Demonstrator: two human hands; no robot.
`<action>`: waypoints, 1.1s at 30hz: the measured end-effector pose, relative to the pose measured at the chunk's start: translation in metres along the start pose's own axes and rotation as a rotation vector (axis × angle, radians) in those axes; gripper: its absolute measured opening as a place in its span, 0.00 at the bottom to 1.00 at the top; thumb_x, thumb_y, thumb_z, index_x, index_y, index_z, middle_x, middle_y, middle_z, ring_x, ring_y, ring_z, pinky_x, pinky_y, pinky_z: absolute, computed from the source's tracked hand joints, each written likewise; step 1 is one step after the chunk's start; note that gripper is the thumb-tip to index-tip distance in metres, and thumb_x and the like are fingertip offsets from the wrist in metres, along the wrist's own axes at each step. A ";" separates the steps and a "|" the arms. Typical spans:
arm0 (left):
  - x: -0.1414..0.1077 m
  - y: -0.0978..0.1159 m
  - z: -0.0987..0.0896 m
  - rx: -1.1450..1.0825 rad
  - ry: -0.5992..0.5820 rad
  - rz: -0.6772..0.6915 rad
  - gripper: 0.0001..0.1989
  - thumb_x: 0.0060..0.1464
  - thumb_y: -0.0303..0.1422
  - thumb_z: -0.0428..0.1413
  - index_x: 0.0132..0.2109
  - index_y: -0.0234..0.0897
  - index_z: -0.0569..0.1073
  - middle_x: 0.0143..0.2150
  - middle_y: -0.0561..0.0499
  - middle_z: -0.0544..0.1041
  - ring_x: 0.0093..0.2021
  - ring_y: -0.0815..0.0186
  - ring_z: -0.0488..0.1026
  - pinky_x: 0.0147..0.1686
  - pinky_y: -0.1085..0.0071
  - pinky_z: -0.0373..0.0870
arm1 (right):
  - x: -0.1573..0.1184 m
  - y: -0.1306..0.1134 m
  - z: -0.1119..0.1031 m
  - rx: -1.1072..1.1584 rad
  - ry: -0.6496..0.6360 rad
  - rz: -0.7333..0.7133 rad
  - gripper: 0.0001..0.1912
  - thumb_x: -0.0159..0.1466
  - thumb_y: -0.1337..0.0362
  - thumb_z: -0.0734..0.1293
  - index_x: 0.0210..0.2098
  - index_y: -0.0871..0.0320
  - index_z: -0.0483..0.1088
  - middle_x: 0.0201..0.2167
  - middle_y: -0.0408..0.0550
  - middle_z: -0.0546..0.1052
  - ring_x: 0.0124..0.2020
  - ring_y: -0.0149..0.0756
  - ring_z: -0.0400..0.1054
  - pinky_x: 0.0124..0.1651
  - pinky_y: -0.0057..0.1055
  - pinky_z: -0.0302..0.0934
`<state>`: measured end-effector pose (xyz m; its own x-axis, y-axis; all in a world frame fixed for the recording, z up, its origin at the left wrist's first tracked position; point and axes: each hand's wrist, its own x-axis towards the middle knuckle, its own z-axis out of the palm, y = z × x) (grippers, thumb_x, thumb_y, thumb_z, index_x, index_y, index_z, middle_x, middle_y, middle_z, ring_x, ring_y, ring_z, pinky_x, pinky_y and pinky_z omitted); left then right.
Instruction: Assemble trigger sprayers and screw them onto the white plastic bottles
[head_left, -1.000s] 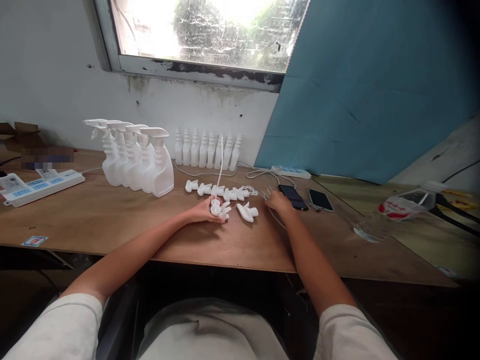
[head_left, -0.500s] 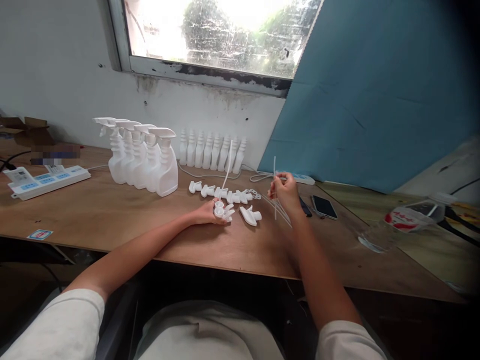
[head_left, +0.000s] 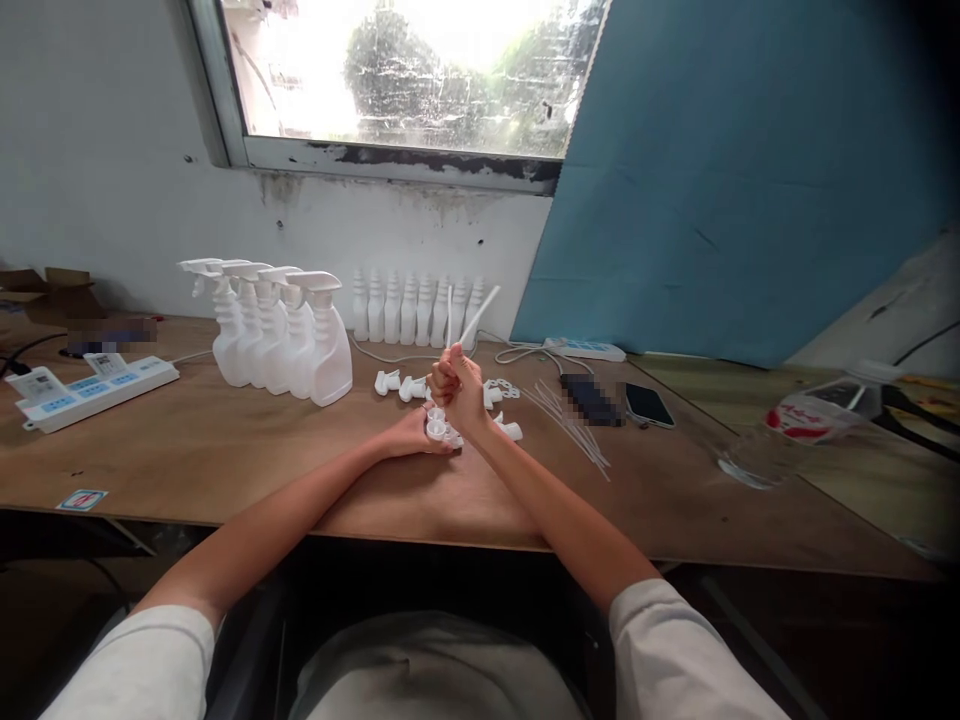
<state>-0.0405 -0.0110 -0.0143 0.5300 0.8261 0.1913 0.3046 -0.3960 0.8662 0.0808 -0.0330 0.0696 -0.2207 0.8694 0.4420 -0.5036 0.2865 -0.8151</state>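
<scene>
Low over the table, my left hand [head_left: 409,432] is closed around white trigger spray heads [head_left: 436,428], their round open ends facing up. My right hand [head_left: 459,390] is just above them, fingers closed on a thin white tube [head_left: 481,315] that slants up to the right. A second tube [head_left: 450,318] rises beside it; its lower end is hidden behind my right hand. More spray heads [head_left: 412,388] lie in a row behind my hands, partly covered. Another spray head [head_left: 511,428] rests right of my right wrist. Loose thin tubes [head_left: 574,430] lie farther right.
Assembled spray bottles [head_left: 330,350] stand in a row at left; several white bottles [head_left: 392,308] line the wall. A power strip [head_left: 101,390] lies far left. To the right are a phone [head_left: 649,405], a blurred dark object [head_left: 591,400] and a clear plastic bottle [head_left: 795,425].
My right hand has moved left with its tube, from above the loose tubes to over the spray heads in my left hand. My left hand has stayed in place.
</scene>
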 end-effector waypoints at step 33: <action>-0.005 0.017 0.002 -0.032 -0.003 0.071 0.15 0.39 0.32 0.64 0.37 0.36 0.72 0.35 0.53 0.74 0.40 0.62 0.72 0.45 0.64 0.73 | -0.008 0.025 -0.006 0.032 -0.053 0.145 0.31 0.57 0.39 0.67 0.19 0.54 0.48 0.12 0.31 0.44 0.12 0.20 0.34 0.14 0.22 0.29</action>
<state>-0.0360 -0.0223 -0.0018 0.5515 0.7953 0.2516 0.2404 -0.4404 0.8650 0.0751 -0.0300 0.0429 -0.3366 0.8781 0.3399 -0.4889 0.1456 -0.8601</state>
